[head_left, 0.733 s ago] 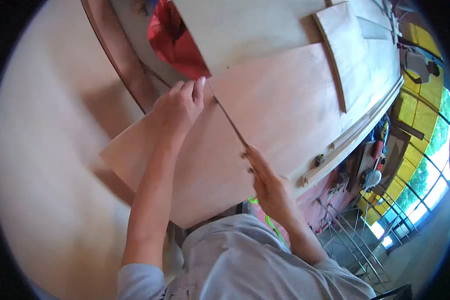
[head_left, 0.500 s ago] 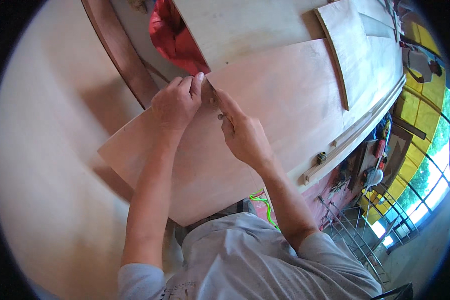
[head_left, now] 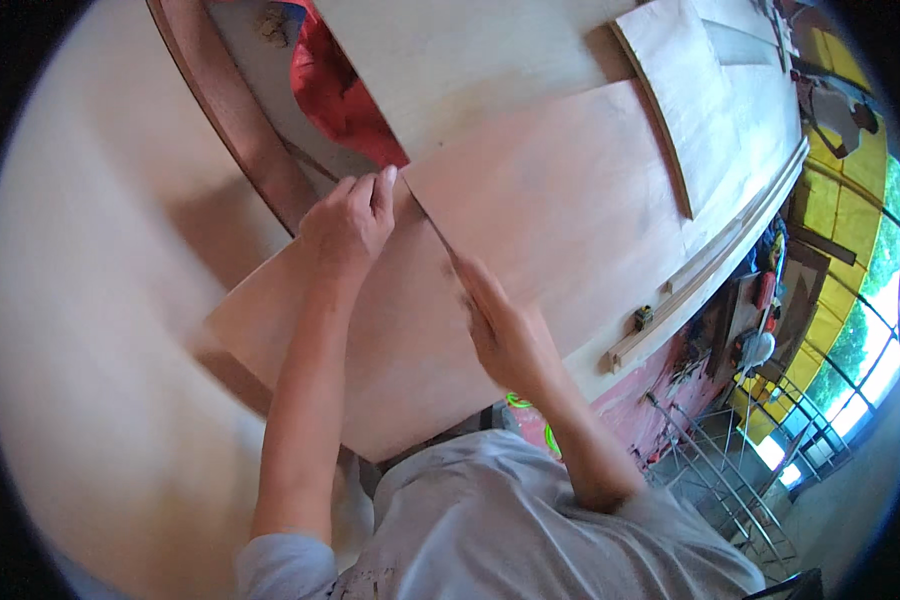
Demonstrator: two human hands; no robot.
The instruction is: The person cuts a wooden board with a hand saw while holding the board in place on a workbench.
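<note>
A thin plywood sheet (head_left: 410, 360) lies in front of me, its left end reaching out to a corner. My left hand (head_left: 350, 225) is closed over the sheet's far edge, thumb and fingers gripping it. From my right hand (head_left: 510, 325) a thin blade, seen edge-on, runs up to that far edge, just right of my left hand. It looks like a handsaw (head_left: 431, 222); my right fingers wrap its handle, which is mostly hidden and slightly blurred.
A red cloth or bag (head_left: 335, 95) sits beyond the edge, beside a curved wooden beam (head_left: 235, 120). To the right are a loose panel (head_left: 675, 90), wood strips (head_left: 710, 265) and a tape measure (head_left: 643, 317). Metal frames (head_left: 720, 470) and another person (head_left: 835, 115) are farther right.
My right hand has drawn back toward my body and slightly right, baring more of the blade. My left hand keeps its grip on the edge. The view has shifted slightly.
</note>
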